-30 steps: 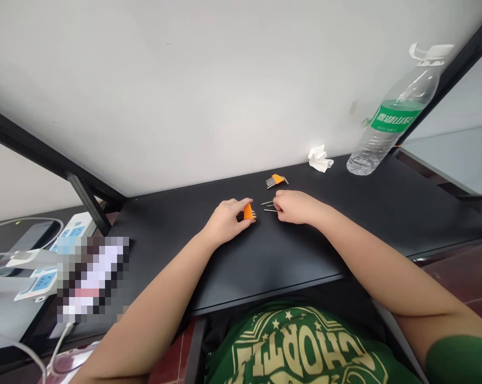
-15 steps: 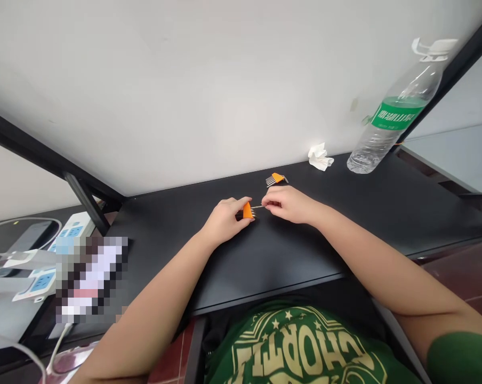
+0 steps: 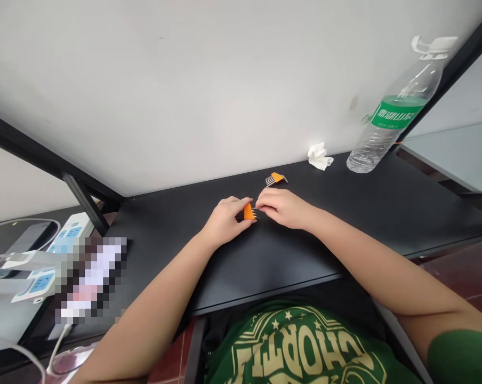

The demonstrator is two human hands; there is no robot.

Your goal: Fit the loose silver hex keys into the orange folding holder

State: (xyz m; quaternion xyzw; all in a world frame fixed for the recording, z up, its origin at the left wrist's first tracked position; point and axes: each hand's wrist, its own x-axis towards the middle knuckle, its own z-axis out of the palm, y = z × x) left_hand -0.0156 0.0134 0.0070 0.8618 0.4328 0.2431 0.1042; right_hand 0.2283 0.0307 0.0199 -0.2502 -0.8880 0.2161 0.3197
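Between the thumb and fingers of my left hand [image 3: 225, 220] is an orange hex key holder [image 3: 249, 211], with the tips of several metal keys poking out on its right side. My right hand [image 3: 283, 207] pinches a thin metal hex key right beside the holder; most of that key is hidden by my fingers. Both hands are over the middle of the black table [image 3: 241, 266]. Just beyond my right hand lies a second orange holder [image 3: 277, 177] with several metal hex keys in it.
A crumpled white tissue [image 3: 320, 156] and a large clear bottle with a green label [image 3: 396, 112] stand near the wall at the back right. To the left are a blurred-out phone [image 3: 93, 277], a power strip [image 3: 43, 280] and white cables.
My right hand has moved left towards the orange holder, and less of the thin hex key shows between the hands. My left hand has hardly moved.
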